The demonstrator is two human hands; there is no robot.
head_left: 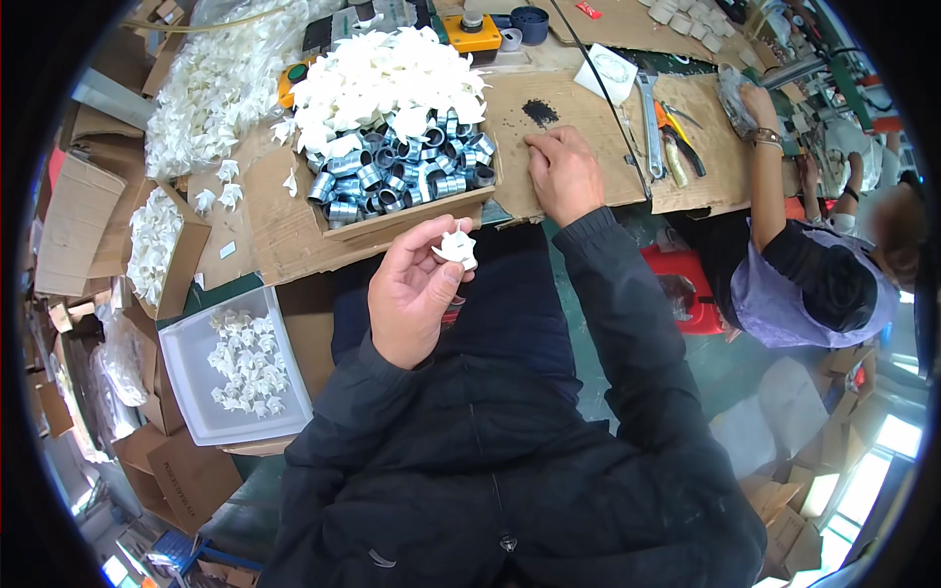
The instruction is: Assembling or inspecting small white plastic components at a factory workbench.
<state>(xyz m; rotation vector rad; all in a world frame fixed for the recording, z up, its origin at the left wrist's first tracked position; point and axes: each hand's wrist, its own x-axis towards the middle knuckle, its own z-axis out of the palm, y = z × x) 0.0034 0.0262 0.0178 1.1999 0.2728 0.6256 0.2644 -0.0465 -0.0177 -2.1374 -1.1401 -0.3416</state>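
My left hand (410, 294) is raised in front of my lap, its thumb and fingers closed round a small white plastic part (457, 251) with pointed prongs. On the cardboard-covered bench, my right hand (567, 178) rests with fingers bent and drawn together. Its fingertips are just short of a little heap of tiny black pieces (540, 112); whatever they may hold is too small to make out. Between the hands and farther off stands a cardboard box (412, 218) of shiny metal rings (392, 174). White plastic parts (387, 83) are piled over its far side.
A grey plastic bin (181, 377) of white parts stands at lower left, below a smaller carton (186, 257). A large clear bag (211, 93) lies far left. Rightward are a wrench (650, 122), pliers (686, 147) and a co-worker (804, 274). A yellow button box (472, 37) sits behind.
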